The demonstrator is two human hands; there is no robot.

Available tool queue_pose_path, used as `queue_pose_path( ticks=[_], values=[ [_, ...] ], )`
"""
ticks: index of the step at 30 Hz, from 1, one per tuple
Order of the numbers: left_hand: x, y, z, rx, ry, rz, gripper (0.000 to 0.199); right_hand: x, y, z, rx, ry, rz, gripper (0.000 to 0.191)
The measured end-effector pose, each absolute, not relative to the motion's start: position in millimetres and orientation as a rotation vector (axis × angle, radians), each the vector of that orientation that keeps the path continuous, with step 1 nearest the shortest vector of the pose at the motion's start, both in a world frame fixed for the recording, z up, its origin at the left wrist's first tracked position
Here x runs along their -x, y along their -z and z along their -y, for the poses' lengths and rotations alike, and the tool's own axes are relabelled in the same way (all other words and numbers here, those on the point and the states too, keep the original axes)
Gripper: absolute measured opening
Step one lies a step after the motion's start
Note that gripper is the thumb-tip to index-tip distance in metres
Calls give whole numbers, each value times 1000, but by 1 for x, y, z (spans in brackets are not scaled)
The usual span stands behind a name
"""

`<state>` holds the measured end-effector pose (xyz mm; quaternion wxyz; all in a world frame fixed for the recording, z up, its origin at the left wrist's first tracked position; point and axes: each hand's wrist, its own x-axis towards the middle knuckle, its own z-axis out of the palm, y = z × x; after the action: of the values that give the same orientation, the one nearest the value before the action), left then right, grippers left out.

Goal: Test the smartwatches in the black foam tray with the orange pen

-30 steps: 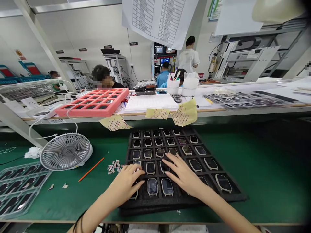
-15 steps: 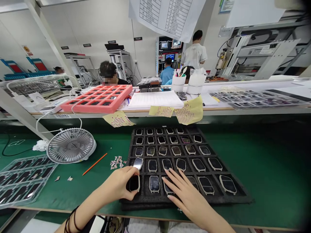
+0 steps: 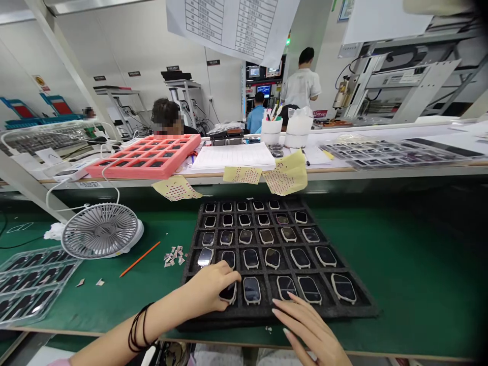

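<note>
A black foam tray (image 3: pixel 365 304) of square compartments lies in front of me, with smartwatch cases without straps in its cells. In the front row, my left hand (image 3: pixel 208 287) is closed around a smartwatch (image 3: pixel 227 294), thumb and fingers at its edges. That hand and wrist hide the cell left of it. Just right of the held watch lies another smartwatch (image 3: pixel 252 290), face up. My right hand (image 3: pixel 314 330) is at the tray's front edge, fingers spread and holding nothing. Its fingertips are nearest a front-row smartwatch (image 3: pixel 286 288).
A grey fan (image 3: pixel 101 231), an orange stick (image 3: pixel 140 259) and a pile of small pale pieces (image 3: pixel 174 256) are left of the tray. Farther left lies a clear plastic tray (image 3: pixel 70 277). On the shelf are a pink foam tray (image 3: pixel 168 170) and papers (image 3: pixel 232 155). Several people are beyond.
My left hand has moved right, from the front row's leftmost watch to the one beside it. My right hand has drawn back towards me, off the watches. The view has shifted slightly.
</note>
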<state>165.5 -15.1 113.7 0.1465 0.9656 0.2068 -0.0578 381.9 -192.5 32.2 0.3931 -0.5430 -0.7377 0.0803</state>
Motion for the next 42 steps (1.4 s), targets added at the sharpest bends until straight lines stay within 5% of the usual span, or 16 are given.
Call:
queue_pose_path(
  ticks=[7, 14, 22, 30, 37, 42],
  values=[
    [-188, -131, 25, -2570, -20, -704, 47, -398, -29, 201, 1458, -152, 1664, 40],
    [-220, -105, 35, -2685, 191, -675, 43, -413, -24, 209, 1396, -124, 1687, 43],
    [-252, -131, 37, -2645, -75, -615, 40, -420, -27, 219, 1408, -22, 1638, 40],
    [-304, -116, 55, -2861, 369, -527, 42, -418, -26, 226, 1408, 15, 1586, 38],
    [-280, -114, 50, -2770, 106, -533, 50, -401, -27, 216, 1552, -343, 1129, 28],
    [-247, -136, 70, -2832, -196, -526, 30, -363, -47, 185, 1321, -904, 787, 52]
  ],
)
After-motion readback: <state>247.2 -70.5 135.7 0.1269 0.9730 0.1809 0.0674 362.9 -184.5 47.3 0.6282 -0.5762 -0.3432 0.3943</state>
